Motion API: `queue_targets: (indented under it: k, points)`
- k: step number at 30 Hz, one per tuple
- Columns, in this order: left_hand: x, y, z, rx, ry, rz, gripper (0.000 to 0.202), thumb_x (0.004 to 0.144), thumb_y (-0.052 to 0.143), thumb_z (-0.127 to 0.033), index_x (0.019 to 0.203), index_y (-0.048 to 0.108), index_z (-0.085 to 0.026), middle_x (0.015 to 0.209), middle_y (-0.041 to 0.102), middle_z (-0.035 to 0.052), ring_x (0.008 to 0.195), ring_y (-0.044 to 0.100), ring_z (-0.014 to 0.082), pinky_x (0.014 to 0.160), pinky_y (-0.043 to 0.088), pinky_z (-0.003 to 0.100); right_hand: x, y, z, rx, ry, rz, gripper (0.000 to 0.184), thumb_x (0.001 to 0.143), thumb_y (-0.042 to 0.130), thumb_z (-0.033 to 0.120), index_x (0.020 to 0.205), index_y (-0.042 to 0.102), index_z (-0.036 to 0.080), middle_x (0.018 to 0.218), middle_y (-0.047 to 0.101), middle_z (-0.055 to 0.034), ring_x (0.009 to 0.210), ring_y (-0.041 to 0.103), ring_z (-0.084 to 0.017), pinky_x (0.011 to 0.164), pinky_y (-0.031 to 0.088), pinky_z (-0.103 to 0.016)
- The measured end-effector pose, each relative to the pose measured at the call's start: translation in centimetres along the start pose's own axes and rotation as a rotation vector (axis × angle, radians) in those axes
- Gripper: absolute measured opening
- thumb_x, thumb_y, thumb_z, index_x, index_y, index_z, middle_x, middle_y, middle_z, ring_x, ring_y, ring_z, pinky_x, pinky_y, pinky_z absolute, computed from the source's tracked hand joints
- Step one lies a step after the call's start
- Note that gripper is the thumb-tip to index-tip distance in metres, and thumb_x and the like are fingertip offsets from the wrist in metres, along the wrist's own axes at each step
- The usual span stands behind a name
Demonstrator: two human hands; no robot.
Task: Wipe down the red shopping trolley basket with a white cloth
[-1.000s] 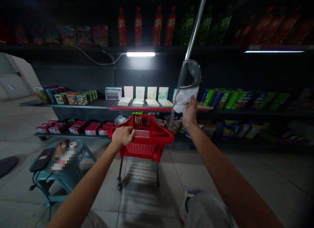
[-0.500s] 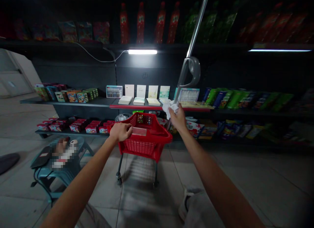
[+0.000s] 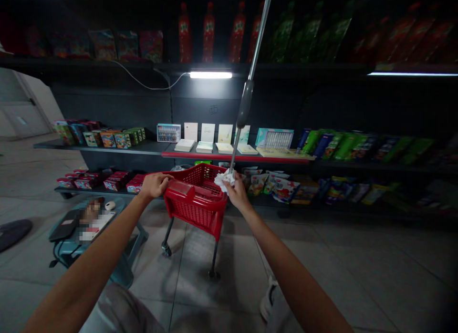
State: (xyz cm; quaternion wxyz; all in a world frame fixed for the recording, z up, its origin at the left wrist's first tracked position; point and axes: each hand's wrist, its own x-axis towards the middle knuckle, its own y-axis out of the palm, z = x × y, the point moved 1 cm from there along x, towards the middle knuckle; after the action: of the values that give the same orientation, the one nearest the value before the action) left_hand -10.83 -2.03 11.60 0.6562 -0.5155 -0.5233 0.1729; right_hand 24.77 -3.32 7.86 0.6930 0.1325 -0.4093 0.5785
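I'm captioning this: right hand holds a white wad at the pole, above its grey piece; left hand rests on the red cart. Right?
Not quite: the head view shows the right hand holding the white wad below the grey piece of the pole, not above. The left hand does rest on the red cart.

Crumpled white wipe [image 3: 223, 181] at slanted pole [image 3: 245, 104]; red cart [image 3: 195, 198] upright.

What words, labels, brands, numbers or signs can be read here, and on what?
None reads with certainty.
Mark on back panel: perhaps a character, too small to tell.
Red bottles: labels too dark, blurred.
Upright booklets: covers too small.
Snack bags: print too small.
Red cart: no legible text.
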Motion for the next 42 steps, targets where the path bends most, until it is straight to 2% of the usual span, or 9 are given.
queue_targets:
  k: [4, 7, 10, 13, 15, 17, 24, 32, 42]
  points:
    - [-2.0, -0.7, -0.1, 0.000, -0.088, -0.247, 0.044, 0.097, 0.031, -0.032, 0.105, 0.072, -0.019, 0.110, 0.072, 0.0109, 0.110, 0.061, 0.0256, 0.097, 0.045, 0.038, -1.5, 2.0, -0.1, -0.011, 0.017, 0.010, 0.036, 0.091, 0.052, 0.047, 0.114, 0.059, 0.019, 0.113, 0.069, -0.0126, 0.107, 0.063, -0.027, 0.104, 0.046, -0.045]
    - [-3.3, -1.7, -3.5, 0.013, -0.096, -0.389, 0.033, 0.094, 0.040, -0.026, 0.109, 0.068, -0.019, 0.117, 0.068, 0.0117, 0.116, 0.055, 0.0277, 0.101, 0.042, 0.043, -2.0, 3.2, 0.3, -0.003, 0.013, 0.009, 0.034, 0.091, 0.051, 0.046, 0.111, 0.060, 0.020, 0.113, 0.068, -0.0132, 0.105, 0.064, -0.028, 0.102, 0.047, -0.044]
    - [-3.7, -1.7, -9.3, -0.043, 0.032, -0.349, 0.029, 0.093, 0.045, -0.027, 0.111, 0.067, -0.020, 0.120, 0.067, 0.0101, 0.119, 0.054, 0.0264, 0.105, 0.039, 0.043, -2.4, 4.4, 1.1, -0.004, 0.015, -0.014, 0.029, 0.092, 0.051, 0.043, 0.109, 0.060, 0.020, 0.111, 0.069, -0.0131, 0.104, 0.065, -0.027, 0.100, 0.048, -0.042]
    - [-3.3, -0.4, -14.8, -0.056, 0.088, -0.253, 0.031, 0.097, 0.041, -0.029, 0.110, 0.068, -0.021, 0.112, 0.070, 0.0090, 0.114, 0.057, 0.0244, 0.103, 0.039, 0.041, -3.0, 5.3, 1.8, -0.001, 0.014, -0.063, 0.027, 0.093, 0.051, 0.042, 0.108, 0.059, 0.021, 0.109, 0.068, -0.0126, 0.104, 0.064, -0.027, 0.099, 0.048, -0.041]
    - [-3.0, 0.8, -16.9, -0.030, 0.065, -0.181, 0.033, 0.098, 0.041, -0.032, 0.094, 0.071, -0.020, 0.094, 0.073, 0.0090, 0.094, 0.063, 0.0233, 0.094, 0.041, 0.041, -3.5, 5.7, 2.1, 0.014, 0.014, -0.079, 0.027, 0.094, 0.051, 0.042, 0.108, 0.058, 0.020, 0.107, 0.067, -0.0120, 0.103, 0.064, -0.026, 0.098, 0.048, -0.040]
    - [-2.9, 1.8, -17.5, -0.015, 0.044, -0.137, 0.039, 0.099, 0.040, -0.035, 0.079, 0.070, -0.019, 0.080, 0.072, 0.0081, 0.079, 0.063, 0.0210, 0.085, 0.042, 0.040, -4.0, 5.7, 2.2, 0.037, 0.021, -0.069, 0.027, 0.094, 0.052, 0.042, 0.108, 0.058, 0.020, 0.106, 0.067, -0.0110, 0.102, 0.064, -0.025, 0.097, 0.048, -0.040]
    - [-3.6, 1.8, -14.9, 0.005, 0.098, -0.121, 0.044, 0.098, 0.039, -0.038, 0.066, 0.065, -0.021, 0.067, 0.067, 0.0056, 0.067, 0.060, 0.0180, 0.077, 0.041, 0.036, -4.9, 4.9, 1.8, 0.035, -0.007, 0.093, 0.029, 0.097, 0.048, 0.046, 0.113, 0.058, 0.023, 0.108, 0.065, -0.0079, 0.103, 0.062, -0.024, 0.095, 0.048, -0.037]
    - [-3.9, 1.3, -11.1, 0.036, 0.064, -0.168, 0.042, 0.095, 0.037, -0.031, 0.056, 0.051, -0.022, 0.061, 0.062, 0.0049, 0.065, 0.056, 0.0171, 0.078, 0.040, 0.036, -5.2, 6.4, 1.3, -0.054, -0.063, 0.188, 0.025, 0.098, 0.046, 0.035, 0.116, 0.060, 0.026, 0.117, 0.063, -0.0074, 0.114, 0.057, -0.023, 0.103, 0.044, -0.038]
    - [-3.7, 1.7, -5.3, -0.056, 0.151, -0.216, 0.037, 0.093, 0.032, -0.030, 0.058, 0.045, -0.023, 0.062, 0.056, 0.0052, 0.065, 0.052, 0.0181, 0.078, 0.042, 0.037, -5.3, 6.3, -3.4, -0.190, 0.002, 0.254, 0.041, 0.086, 0.052, 0.017, 0.124, 0.062, 0.026, 0.126, 0.061, -0.0064, 0.122, 0.053, -0.023, 0.110, 0.041, -0.042]
